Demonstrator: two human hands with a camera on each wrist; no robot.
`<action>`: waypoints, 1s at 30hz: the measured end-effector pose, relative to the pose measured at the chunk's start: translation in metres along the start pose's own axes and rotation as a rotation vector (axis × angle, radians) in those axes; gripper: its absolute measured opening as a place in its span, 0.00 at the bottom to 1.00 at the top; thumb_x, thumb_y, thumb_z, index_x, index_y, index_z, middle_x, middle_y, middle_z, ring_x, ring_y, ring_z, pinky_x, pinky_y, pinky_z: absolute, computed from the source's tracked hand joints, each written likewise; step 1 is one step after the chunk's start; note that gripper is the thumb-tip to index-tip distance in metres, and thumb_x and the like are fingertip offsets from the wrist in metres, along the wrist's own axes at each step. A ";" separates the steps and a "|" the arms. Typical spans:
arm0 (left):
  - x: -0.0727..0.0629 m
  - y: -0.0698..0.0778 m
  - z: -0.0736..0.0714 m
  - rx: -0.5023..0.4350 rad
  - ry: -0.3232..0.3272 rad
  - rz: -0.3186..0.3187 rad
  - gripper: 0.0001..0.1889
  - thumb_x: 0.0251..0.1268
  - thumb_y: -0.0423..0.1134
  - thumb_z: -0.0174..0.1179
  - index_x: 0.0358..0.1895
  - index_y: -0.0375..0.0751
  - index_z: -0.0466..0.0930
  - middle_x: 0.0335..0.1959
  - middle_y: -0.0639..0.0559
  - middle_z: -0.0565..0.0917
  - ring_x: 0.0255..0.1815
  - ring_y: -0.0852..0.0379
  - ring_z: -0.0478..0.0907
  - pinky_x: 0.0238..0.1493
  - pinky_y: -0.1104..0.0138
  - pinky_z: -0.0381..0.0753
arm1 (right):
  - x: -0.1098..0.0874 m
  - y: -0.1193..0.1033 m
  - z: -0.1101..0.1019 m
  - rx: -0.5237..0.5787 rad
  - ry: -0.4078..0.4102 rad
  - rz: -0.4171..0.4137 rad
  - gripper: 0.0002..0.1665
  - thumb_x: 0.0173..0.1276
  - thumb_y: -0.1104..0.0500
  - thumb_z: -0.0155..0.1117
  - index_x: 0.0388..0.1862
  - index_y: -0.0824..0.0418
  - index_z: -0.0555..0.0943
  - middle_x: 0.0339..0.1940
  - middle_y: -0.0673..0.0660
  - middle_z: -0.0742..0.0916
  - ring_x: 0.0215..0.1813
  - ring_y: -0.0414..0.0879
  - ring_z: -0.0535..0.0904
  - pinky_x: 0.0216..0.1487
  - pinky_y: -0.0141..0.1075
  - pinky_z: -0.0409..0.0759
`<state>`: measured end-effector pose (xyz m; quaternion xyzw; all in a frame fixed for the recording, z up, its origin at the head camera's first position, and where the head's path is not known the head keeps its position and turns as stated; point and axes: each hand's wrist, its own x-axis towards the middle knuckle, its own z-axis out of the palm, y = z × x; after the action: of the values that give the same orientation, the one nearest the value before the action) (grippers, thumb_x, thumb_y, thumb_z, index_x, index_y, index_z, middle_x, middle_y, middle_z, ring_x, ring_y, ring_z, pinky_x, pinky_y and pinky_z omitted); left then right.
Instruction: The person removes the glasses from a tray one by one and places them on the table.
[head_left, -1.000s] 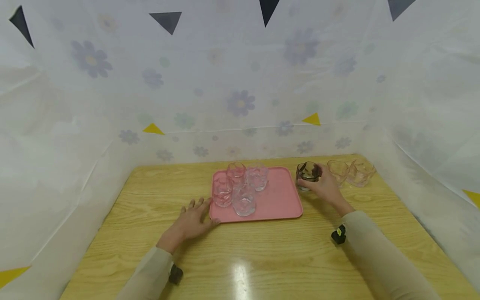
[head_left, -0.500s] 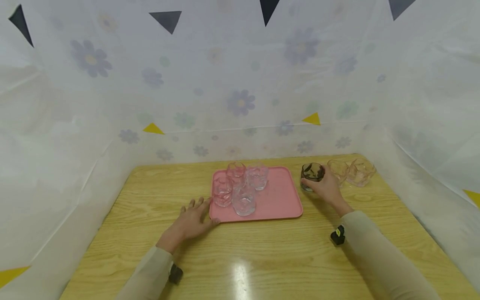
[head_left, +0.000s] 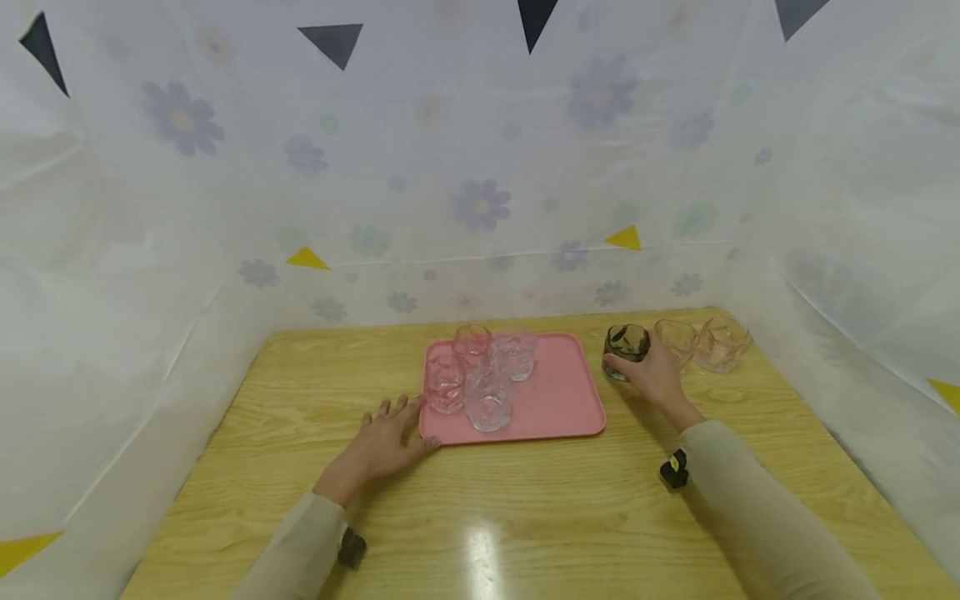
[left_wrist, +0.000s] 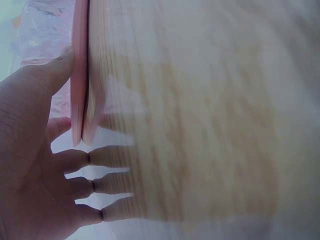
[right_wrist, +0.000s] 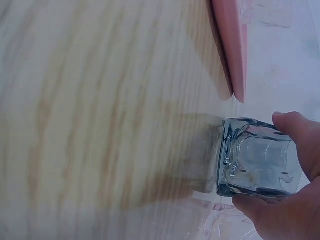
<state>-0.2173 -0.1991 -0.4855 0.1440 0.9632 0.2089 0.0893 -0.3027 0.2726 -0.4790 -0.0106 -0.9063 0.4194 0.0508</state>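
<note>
My right hand (head_left: pixel 656 375) grips a dark smoky glass (head_left: pixel 621 360) by its sides, to the right of a pink tray (head_left: pixel 558 408). In the right wrist view the glass (right_wrist: pixel 260 160) sits upright with its base at the wooden table, thumb and fingers on opposite sides. My left hand (head_left: pixel 386 442) lies with spread fingers at the tray's front left corner. Seen from the left wrist, its thumb (left_wrist: pixel 62 65) touches the tray's rim (left_wrist: pixel 80 75). Several clear and pinkish glasses, including a clear glass (head_left: pixel 489 404), stand on the tray's left half.
Two pale amber glasses, a nearer glass (head_left: pixel 678 342) and a farther-right glass (head_left: pixel 722 346), stand at the table's back right, just beyond my right hand. White patterned sheeting (head_left: pixel 480 275) walls the wooden table (head_left: pixel 420 517) at the back and sides.
My right hand has shifted the dark glass slightly right, away from the tray and nearer the amber glasses; over the last half second it barely moves. The left hand and tray stay put.
</note>
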 end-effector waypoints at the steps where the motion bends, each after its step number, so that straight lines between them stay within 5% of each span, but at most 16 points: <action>1: 0.000 0.000 0.000 0.001 -0.002 0.000 0.44 0.76 0.66 0.55 0.85 0.45 0.56 0.83 0.28 0.57 0.83 0.19 0.49 0.78 0.24 0.45 | 0.000 0.000 0.000 -0.001 -0.001 0.003 0.66 0.72 0.40 0.71 0.87 0.71 0.42 0.81 0.82 0.61 0.79 0.78 0.62 0.73 0.73 0.67; 15: 0.001 0.000 0.000 0.003 -0.007 -0.010 0.44 0.76 0.66 0.55 0.85 0.46 0.56 0.84 0.29 0.57 0.84 0.21 0.48 0.79 0.24 0.44 | 0.000 -0.003 0.000 -0.043 0.050 -0.029 0.64 0.72 0.42 0.73 0.86 0.73 0.45 0.80 0.82 0.64 0.77 0.77 0.65 0.74 0.73 0.66; 19: 0.001 -0.001 0.000 0.003 -0.007 -0.010 0.44 0.76 0.66 0.55 0.85 0.45 0.56 0.84 0.29 0.56 0.84 0.21 0.48 0.79 0.24 0.44 | -0.002 -0.007 0.000 -0.083 0.079 -0.061 0.62 0.72 0.43 0.73 0.85 0.73 0.48 0.77 0.83 0.68 0.71 0.77 0.72 0.76 0.75 0.61; 25: 0.001 -0.001 0.000 0.000 -0.005 -0.012 0.44 0.76 0.66 0.55 0.86 0.46 0.56 0.84 0.29 0.56 0.84 0.22 0.48 0.79 0.24 0.43 | -0.003 -0.014 -0.001 -0.107 0.183 -0.196 0.49 0.74 0.47 0.72 0.82 0.70 0.62 0.73 0.79 0.76 0.54 0.73 0.85 0.65 0.71 0.76; 30: 0.001 -0.001 0.000 -0.003 -0.004 -0.011 0.44 0.76 0.65 0.56 0.85 0.46 0.56 0.84 0.29 0.56 0.84 0.21 0.48 0.79 0.24 0.43 | 0.000 -0.030 0.002 -0.123 0.219 -0.318 0.34 0.74 0.53 0.72 0.72 0.70 0.77 0.65 0.75 0.84 0.51 0.70 0.87 0.56 0.65 0.85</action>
<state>-0.2182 -0.1994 -0.4861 0.1389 0.9635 0.2094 0.0928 -0.3024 0.2519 -0.4578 0.0841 -0.9095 0.3462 0.2142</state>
